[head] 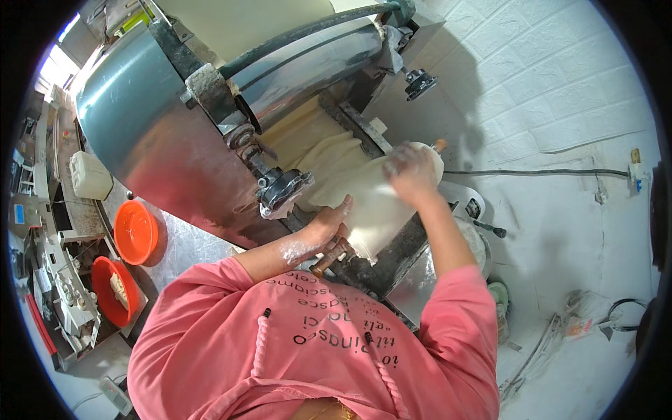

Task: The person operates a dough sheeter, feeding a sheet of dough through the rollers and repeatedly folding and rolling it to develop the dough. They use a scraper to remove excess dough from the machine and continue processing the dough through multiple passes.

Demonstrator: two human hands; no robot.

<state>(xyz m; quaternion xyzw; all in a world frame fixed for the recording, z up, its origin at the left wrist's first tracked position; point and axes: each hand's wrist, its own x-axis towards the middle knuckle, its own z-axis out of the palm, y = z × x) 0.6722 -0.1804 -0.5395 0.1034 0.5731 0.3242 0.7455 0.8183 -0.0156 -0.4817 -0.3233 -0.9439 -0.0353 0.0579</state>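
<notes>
A sheet of pale dough (362,194) lies in folds below the metal roller housing of a dough sheeter and wraps around a wooden rolling pin (328,261), whose ends stick out at both sides. My left hand (333,223) is at the near left edge of the dough, beside the pin's near end, thumb raised; its fingers are partly hidden, so its grip cannot be told. My right hand (412,170), slightly blurred, rests on the dough close to the pin's far end (440,145), with its fingers bent over the surface. Flour whitens my left forearm.
The sheeter's curved metal cover (152,131) fills the upper left, with a black adjusting knob (283,190) close above my left hand. A second knob (420,84) is at upper right. Left are an orange bowl (135,232), another holding dough (110,304) and a white jug (90,176).
</notes>
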